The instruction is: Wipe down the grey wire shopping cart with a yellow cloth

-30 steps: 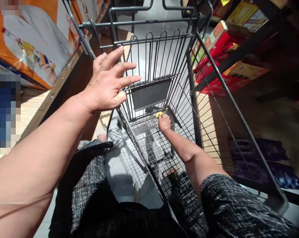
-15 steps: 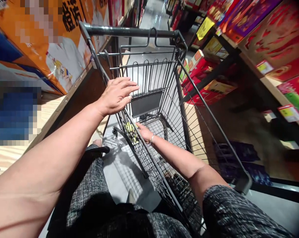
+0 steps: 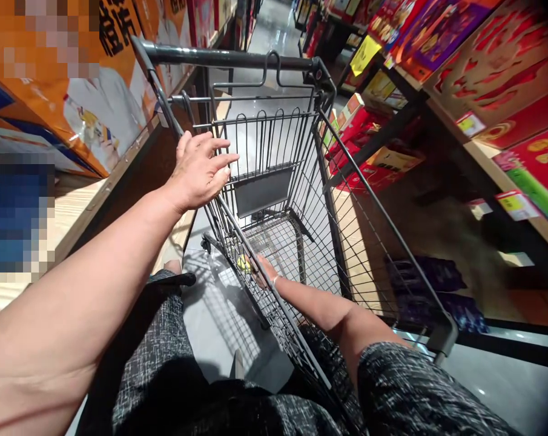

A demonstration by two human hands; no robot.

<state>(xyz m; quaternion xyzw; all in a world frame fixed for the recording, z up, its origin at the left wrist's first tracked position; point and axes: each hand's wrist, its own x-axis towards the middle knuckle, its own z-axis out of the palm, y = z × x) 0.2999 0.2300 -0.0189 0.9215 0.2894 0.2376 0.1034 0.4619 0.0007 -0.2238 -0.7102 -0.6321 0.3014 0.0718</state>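
Observation:
A black wire shopping cart [image 3: 296,303] stands tilted across the view. My left hand [image 3: 201,169] lies over its left top rail, fingers spread and nothing held. Reaching down into the basket, my right hand [image 3: 265,272] is low against the inside of the left mesh wall. Its fingers are closed around a small yellow-green item [image 3: 243,263], seen partly through the wires; its kind cannot be made out. A bracelet circles that wrist. The grey panel [image 3: 262,191] of the cart's child seat is beyond my hands.
Large orange boxes [image 3: 96,115] stand on a wooden shelf at the left. Red gift boxes [image 3: 496,72] fill the shelf at the right, with dark purple packages [image 3: 425,275] lower down. The cart handle [image 3: 228,57] is at the far end. Tiled floor shows beneath.
My right hand has moved lower inside the basket with the yellow-green item. My left hand shifts slightly left along with the view, still spread over the rail.

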